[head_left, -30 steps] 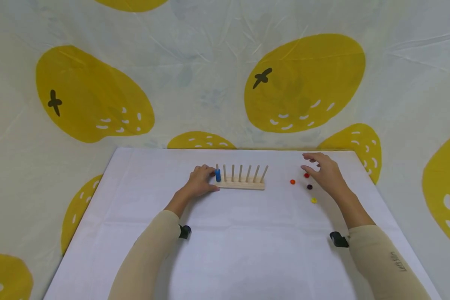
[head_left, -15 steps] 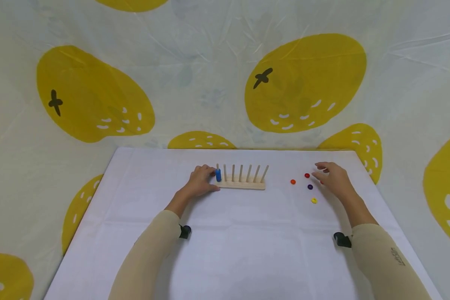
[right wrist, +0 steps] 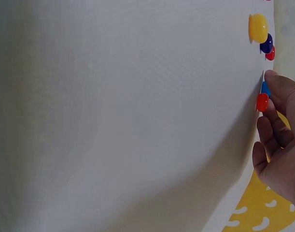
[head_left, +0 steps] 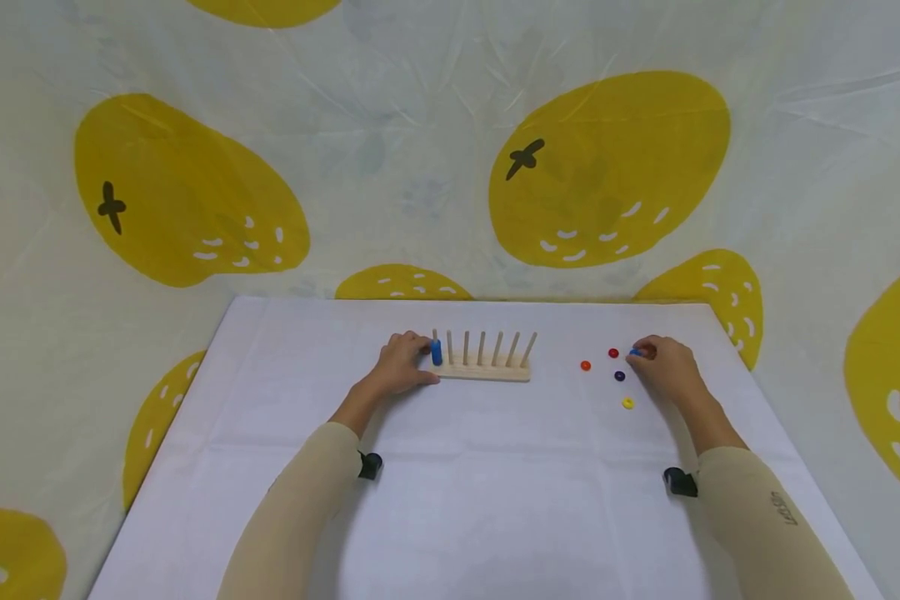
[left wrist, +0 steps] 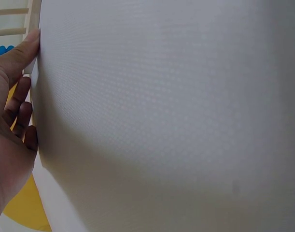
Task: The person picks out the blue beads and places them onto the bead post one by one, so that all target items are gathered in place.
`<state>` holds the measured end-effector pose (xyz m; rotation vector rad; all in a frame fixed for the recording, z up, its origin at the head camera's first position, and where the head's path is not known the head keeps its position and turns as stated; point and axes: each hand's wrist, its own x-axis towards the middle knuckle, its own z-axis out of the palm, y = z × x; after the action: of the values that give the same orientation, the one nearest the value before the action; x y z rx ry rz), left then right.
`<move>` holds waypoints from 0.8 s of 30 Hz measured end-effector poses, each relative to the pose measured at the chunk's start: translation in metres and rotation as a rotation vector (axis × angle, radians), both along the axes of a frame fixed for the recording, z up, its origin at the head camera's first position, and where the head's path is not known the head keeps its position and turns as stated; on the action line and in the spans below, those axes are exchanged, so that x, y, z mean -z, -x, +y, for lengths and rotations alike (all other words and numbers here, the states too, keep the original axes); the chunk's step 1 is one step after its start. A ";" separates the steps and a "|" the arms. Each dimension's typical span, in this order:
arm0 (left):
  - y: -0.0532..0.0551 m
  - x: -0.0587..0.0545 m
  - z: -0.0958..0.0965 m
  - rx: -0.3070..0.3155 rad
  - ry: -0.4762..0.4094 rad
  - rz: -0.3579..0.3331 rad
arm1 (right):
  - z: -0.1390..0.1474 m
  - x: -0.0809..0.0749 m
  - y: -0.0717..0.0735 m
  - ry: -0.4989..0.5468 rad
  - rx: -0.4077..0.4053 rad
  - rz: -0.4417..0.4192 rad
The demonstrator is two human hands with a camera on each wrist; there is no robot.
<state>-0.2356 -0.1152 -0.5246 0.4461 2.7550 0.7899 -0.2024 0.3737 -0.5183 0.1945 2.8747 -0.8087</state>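
In the head view, my left hand [head_left: 401, 364] holds the left end of a wooden peg rack [head_left: 487, 373], its thumb on the front edge of the base. Blue beads [head_left: 437, 352] are stacked on the leftmost peg; the other pegs are bare. To the right, my right hand [head_left: 671, 371] pinches a blue bead [head_left: 634, 352] between thumb and index finger, at or just over the table. From the right wrist view, a red bead [right wrist: 262, 102] appears close by those fingertips. Left of this hand lie an orange bead [head_left: 586, 366], another red bead [head_left: 613, 353] and a dark purple bead [head_left: 619, 376].
A yellow bead [head_left: 627, 403] lies nearest the front of the group. White cloth covers the table [head_left: 495, 483]. Behind it hangs a pale curtain [head_left: 412, 167] with large yellow fruit prints.
My right hand moved right and lower, from above the red bead to the blue bead, and its fingers closed on that bead. My left hand and the rack stayed in place.
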 end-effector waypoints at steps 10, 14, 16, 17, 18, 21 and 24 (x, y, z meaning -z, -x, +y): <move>-0.001 -0.001 0.000 -0.001 0.011 0.011 | -0.002 0.001 0.000 -0.023 -0.001 0.027; -0.001 -0.001 0.000 0.005 0.015 0.025 | -0.003 0.000 0.000 -0.026 0.001 0.021; -0.001 -0.001 0.000 0.004 0.013 0.025 | -0.003 -0.001 0.000 -0.029 -0.003 0.018; -0.001 -0.001 0.000 0.004 0.013 0.025 | -0.003 -0.001 0.000 -0.030 -0.006 0.017; -0.001 -0.001 0.000 0.003 0.014 0.024 | -0.003 -0.001 0.000 -0.033 -0.009 0.018; 0.000 -0.001 0.000 0.002 0.016 0.024 | -0.003 -0.002 -0.001 -0.038 -0.017 0.025; 0.000 -0.001 0.000 0.006 0.021 0.027 | -0.003 -0.004 -0.001 -0.031 -0.018 0.032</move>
<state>-0.2358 -0.1151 -0.5236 0.4634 2.7826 0.7580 -0.2012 0.3706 -0.5139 0.1607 2.9160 -0.7710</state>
